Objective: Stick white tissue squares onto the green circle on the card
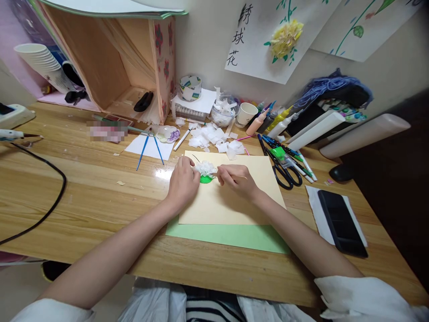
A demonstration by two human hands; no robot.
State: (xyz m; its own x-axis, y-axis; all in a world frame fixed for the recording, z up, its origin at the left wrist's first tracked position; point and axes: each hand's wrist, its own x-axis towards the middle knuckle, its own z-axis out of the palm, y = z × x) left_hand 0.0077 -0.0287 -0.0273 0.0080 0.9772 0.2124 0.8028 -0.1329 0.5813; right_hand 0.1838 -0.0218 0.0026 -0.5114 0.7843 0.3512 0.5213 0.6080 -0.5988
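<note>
A ruffled white paper flower (205, 168) rests on a cream sheet of paper (231, 205), with a green rounded piece (206, 179) showing under its near edge. Beside its left side is my left hand (184, 181), fingers curled and closed; what they hold, if anything, is hidden. Just to the right of the flower, my right hand (238, 180) is closed in a pinch on a thin wooden stick (240, 177). The stick's tip end is too small to make out against the petals. Beneath the cream sheet lies a green sheet (228, 237).
Behind the paper lie white tissue scraps (209, 135), a paper cup (246, 114) and paint bottles (257, 122). Black scissors (283, 176) and pens sit to the right, near a phone (342, 222). Blue brushes (143, 153), a glue gun (11, 135) and its cable (62, 188) are at left.
</note>
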